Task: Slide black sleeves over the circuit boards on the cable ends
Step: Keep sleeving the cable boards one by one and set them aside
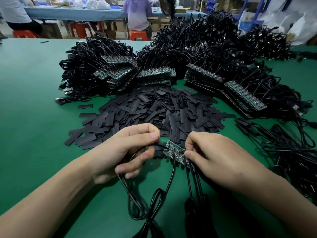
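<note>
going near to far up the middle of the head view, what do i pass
cables → board strip, held between left hand and right hand → sleeve pile → board stacks → cable heap → orange stool

Both hands grip circuit boards (pixel 177 154) (cabled), sleeves (pixel 154 114) beyond

Two bare forearms reaching in from below, left hand (pixel 130 152) curled round a cable (pixel 126 186), right hand (pixel 214 157) pinching circuit boards (pixel 171 149) between thumb and forefinger, hands close together

A person (pixel 137 14) sits on an orange stool (pixel 138 35).
</note>
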